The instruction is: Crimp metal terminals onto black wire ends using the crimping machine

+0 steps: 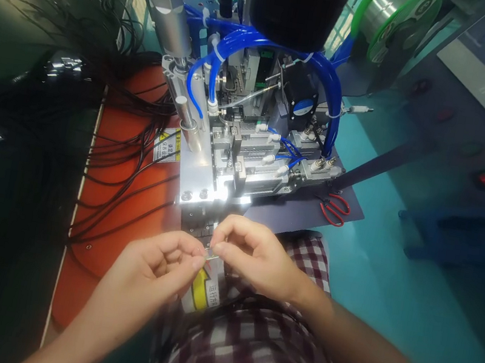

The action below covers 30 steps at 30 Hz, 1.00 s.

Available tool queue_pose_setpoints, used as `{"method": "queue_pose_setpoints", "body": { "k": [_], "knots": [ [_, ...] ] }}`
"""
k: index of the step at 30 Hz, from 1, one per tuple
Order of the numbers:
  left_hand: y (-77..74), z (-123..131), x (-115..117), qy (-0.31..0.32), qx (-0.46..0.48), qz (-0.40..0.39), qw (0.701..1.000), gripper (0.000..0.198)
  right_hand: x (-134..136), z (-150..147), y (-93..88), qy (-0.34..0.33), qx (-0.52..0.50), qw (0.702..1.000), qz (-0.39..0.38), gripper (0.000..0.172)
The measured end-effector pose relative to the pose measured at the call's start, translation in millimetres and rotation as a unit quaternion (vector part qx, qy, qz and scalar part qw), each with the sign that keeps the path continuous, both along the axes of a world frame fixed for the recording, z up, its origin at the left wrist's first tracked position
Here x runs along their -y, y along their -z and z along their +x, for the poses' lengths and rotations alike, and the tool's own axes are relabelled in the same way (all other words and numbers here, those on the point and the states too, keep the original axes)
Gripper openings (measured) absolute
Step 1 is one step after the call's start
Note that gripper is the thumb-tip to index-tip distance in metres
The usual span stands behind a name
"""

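My left hand and my right hand meet fingertip to fingertip in front of my lap. Each is closed in a pinch of thumb and forefinger. A tiny thin, light-coloured piece shows between the fingertips, too small to name. Just beyond my hands stands the metal front of a bench machine, with a bright spot of light on its edge. Below the fingertips, a white label with a yellow arrow is partly covered by my left hand.
Several black cables lie across an orange surface at left. Blue air tubes arch over the machine. Red-handled scissors rest on the dark base plate at right. A green-rimmed wire spool stands behind; a dark cylinder overhangs the top.
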<state>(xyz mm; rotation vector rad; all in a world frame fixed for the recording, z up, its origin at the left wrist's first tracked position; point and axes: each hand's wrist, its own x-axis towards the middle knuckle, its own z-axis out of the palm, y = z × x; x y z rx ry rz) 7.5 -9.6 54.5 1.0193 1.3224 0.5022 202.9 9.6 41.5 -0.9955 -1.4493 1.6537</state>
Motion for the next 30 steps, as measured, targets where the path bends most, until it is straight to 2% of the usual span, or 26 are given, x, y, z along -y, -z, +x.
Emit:
{"method": "queue_pose_setpoints", "body": {
  "k": [4,10,18,23,30],
  "knots": [
    [-1.3,3.0,0.7,-0.028,0.0,-0.014,1.0,0.039,5.5,-3.0,3.6,0.049,-0.012,0.996,-0.079,0.011],
    [-3.5,5.2,1.6,-0.045,0.004,-0.017,0.999,0.04,14.0,-8.5,0.7,0.059,0.038,0.993,-0.09,0.012],
    [-3.4,7.5,4.0,-0.063,0.026,-0.009,0.998,0.037,14.4,-18.5,-2.8,0.105,0.001,0.982,-0.16,0.027],
    [-2.1,8.4,4.5,-0.059,0.027,-0.004,0.998,0.037,18.4,-21.1,-3.4,0.116,-0.007,0.974,-0.192,0.024],
    [-1.2,6.0,5.6,-0.049,0.041,-0.006,0.998,0.038,15.2,-19.5,-5.3,0.12,0.003,0.978,-0.169,0.014]
  ]
}}
